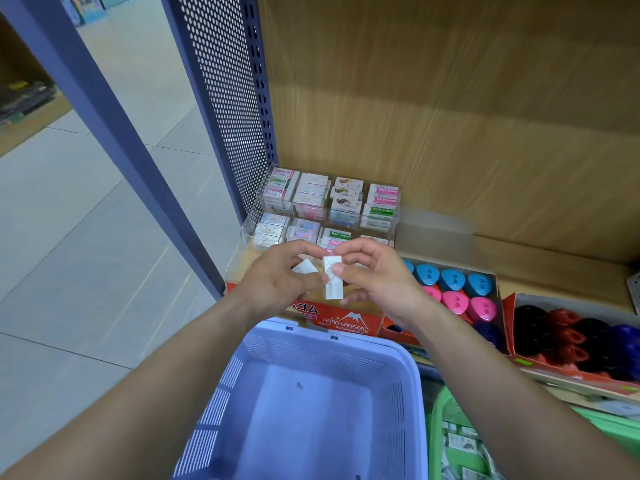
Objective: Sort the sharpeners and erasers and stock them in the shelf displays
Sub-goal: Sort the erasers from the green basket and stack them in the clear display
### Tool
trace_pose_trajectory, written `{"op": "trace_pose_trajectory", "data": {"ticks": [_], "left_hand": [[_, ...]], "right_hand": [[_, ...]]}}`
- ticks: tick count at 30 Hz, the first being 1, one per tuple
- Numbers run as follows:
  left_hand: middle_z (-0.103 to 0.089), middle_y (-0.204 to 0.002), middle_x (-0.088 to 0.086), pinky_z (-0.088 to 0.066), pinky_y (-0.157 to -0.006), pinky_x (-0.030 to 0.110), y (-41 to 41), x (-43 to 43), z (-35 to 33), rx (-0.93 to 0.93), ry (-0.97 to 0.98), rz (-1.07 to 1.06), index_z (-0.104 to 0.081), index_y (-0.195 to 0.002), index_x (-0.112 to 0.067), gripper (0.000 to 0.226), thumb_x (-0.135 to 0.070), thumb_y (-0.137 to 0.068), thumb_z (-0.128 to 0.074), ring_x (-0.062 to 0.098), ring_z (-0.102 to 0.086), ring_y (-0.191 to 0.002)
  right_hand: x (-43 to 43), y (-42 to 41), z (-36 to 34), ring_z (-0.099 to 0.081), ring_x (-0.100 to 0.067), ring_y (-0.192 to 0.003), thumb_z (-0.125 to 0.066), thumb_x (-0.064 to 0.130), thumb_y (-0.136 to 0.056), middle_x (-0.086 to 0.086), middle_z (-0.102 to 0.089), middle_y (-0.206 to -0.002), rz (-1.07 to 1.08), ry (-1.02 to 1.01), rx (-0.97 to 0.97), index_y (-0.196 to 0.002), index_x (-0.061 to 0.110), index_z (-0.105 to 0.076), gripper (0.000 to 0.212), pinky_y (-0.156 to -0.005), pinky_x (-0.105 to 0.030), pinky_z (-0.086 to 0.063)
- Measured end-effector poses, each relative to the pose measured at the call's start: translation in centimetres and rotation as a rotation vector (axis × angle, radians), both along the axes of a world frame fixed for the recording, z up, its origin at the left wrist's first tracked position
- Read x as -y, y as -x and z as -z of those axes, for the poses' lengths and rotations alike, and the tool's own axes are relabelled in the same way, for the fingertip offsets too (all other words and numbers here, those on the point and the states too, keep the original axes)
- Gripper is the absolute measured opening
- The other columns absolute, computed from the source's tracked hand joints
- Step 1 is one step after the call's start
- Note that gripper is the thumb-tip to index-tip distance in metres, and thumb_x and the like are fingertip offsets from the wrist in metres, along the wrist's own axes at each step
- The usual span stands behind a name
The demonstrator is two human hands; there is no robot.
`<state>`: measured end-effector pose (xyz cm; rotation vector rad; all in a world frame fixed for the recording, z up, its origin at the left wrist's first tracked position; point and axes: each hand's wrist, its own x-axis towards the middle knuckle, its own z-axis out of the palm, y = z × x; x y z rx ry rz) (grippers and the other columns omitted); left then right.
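I record the right grip (367, 277) pinching a small white rectangular eraser (333, 284) upright above the red cardboard eraser box (346, 323). The left grip (277, 277) curls round a second white eraser (304, 267), near the clear acrylic shelf display (252, 220).

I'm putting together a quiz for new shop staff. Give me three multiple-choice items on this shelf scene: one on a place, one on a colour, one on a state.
1. Where does the clear eraser display stand?
A in a basket
B on the shelf beside the perforated panel
C on the floor

2. What colour are the rearmost sharpeners?
A yellow
B white
C light blue

3. What is the right hand doing?
A pinching a white eraser
B pressing flat on the shelf
C hanging empty

Answers: B, the display sits in the shelf's back left corner; C, the back row is light blue; A, thumb and fingers close on the eraser.
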<state>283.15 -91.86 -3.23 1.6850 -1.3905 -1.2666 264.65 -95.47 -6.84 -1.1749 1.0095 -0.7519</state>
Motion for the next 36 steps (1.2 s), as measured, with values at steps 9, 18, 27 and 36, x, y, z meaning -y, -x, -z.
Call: {"op": "trace_pose_trajectory", "data": {"ticks": [9,18,27,36], "left_hand": [[-0.063,-0.085,0.005,-0.041,-0.047,0.02,-0.1,0.1,0.9,0.06,-0.067,0.02,-0.064,-0.098,-0.016,0.022,-0.012,-0.083,-0.08,0.014,-0.054,-0.054],[-0.07,-0.105,0.011,-0.056,-0.072,0.033,-1.2,0.3,1.0,0.016,-0.099,-0.051,-0.062,-0.111,-0.021,0.041,0.011,-0.086,-0.067,0.03,-0.067,-0.089],[-0.078,-0.085,0.002,-0.058,-0.073,0.045,-4.4,0.6,0.6,0.129,-0.089,-0.243,-0.067,-0.099,-0.015,0.024,-0.001,-0.082,-0.077,0.02,-0.065,-0.069],[-0.075,-0.09,0.002,-0.054,-0.06,0.03,-6.4,1.0,0.1,0.236,-0.022,-0.302,-0.065,-0.098,-0.023,0.018,-0.009,-0.089,-0.07,0.021,-0.065,-0.069]], "right_hand": [[-1.0,0.3,1.5,-0.071,-0.02,-0.083,-0.071,0.0,-0.09,-0.011,-0.071,-0.103,-0.036,-0.024,-0.046,-0.108,0.014,-0.072,0.023,-0.074,-0.039,-0.063],[-0.3,2.4,2.9,-0.075,-0.025,-0.084,-0.066,-0.001,-0.094,-0.011,-0.068,-0.105,0.05,-0.038,-0.117,-0.109,0.016,-0.075,0.024,-0.077,-0.03,-0.061],[3.9,-0.2,2.0,-0.077,-0.024,-0.086,-0.069,-0.002,-0.091,-0.018,-0.074,-0.098,0.173,-0.036,-0.13,-0.107,0.009,-0.07,0.02,-0.077,-0.026,-0.062],[10.5,-7.1,2.5,-0.068,-0.011,-0.057,-0.072,0.014,-0.091,-0.002,-0.073,-0.075,0.145,0.195,-0.439,-0.103,0.014,-0.075,0.012,-0.055,-0.029,-0.057]]}}
